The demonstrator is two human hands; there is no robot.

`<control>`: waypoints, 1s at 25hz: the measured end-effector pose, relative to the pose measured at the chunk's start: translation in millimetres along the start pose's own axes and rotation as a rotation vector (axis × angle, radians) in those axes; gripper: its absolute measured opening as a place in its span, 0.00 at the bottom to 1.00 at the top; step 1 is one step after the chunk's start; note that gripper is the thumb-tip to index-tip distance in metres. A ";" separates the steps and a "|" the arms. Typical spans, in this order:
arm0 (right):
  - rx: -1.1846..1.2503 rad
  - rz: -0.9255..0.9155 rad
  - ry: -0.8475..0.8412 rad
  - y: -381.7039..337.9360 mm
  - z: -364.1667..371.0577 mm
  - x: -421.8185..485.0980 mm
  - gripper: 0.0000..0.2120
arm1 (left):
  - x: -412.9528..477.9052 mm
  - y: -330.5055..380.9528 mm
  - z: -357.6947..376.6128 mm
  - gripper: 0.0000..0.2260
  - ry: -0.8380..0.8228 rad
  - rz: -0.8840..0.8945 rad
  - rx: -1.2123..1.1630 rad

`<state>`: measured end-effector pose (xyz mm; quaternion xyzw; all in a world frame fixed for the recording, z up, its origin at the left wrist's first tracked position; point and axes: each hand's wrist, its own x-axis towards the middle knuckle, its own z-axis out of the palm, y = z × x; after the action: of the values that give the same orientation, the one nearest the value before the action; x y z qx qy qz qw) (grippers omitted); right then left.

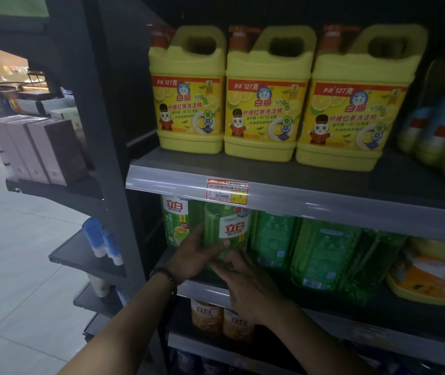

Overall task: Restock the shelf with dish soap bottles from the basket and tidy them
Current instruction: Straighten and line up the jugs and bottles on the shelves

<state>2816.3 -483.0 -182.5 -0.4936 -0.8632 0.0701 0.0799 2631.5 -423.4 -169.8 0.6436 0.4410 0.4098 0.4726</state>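
Both hands (216, 266) around shelf-edge green bottle (226, 234)

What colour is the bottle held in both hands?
Translucent green bottle, seen in the head view.

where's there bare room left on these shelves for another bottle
Top shelf: a bare patch right of the third yellow jug, before the blue-capped bottles. The green bottle row below is packed tight; both hands, left hand and right hand, grip the green bottle at its left end.
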 end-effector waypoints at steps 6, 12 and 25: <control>-0.036 0.146 0.114 -1.9 31.9 -17.9 0.47 | -16.0 -18.0 14.8 0.22 0.336 0.113 0.126; 0.129 0.256 0.086 -3.2 43.0 -8.6 0.51 | -21.3 -32.9 36.8 0.14 0.586 0.133 0.296; 0.365 0.338 0.003 4.2 40.7 34.7 0.34 | -3.2 -28.3 29.9 0.21 0.574 0.106 0.323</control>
<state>2794.1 -452.7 -220.8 -0.6085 -0.7411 0.2366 0.1563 2653.8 -429.2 -204.1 0.5907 0.5811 0.5232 0.1991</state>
